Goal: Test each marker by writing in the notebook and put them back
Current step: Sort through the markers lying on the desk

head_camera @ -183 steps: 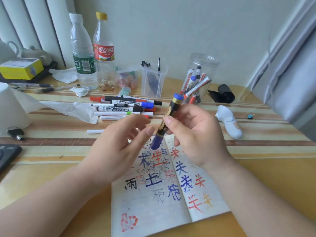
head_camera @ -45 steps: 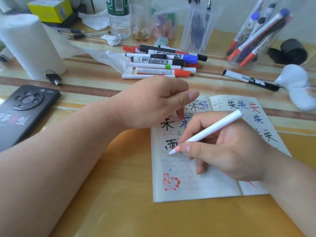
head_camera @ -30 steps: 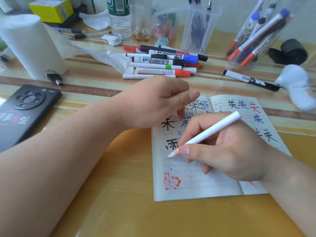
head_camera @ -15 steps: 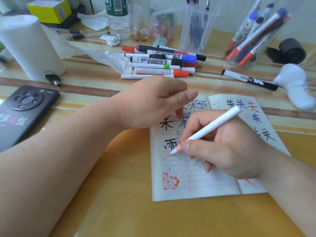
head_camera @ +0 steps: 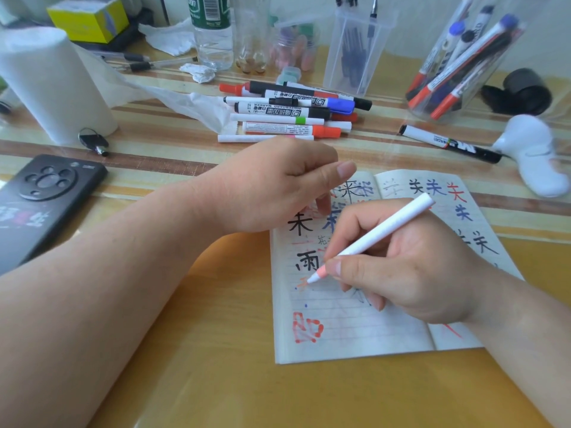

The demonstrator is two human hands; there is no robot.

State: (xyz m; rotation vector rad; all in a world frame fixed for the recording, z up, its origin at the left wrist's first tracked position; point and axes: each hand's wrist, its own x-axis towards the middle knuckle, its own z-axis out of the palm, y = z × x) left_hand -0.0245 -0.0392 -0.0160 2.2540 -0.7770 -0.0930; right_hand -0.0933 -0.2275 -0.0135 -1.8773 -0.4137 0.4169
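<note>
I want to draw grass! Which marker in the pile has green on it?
The slim white marker with a green band, lying between the black-capped whiteboard marker and the orange-capped one.

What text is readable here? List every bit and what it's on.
"WHITEBOARD MARKER", upside down: piled marker
"未", "雨": notebook, left page
"关" in black, blue, red: right page
None on the held marker
Bottle label, phone, other markers: too blurred

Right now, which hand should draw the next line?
Right hand: it grips the white marker, tip touching the notebook. The left hand rests on the page.
</note>
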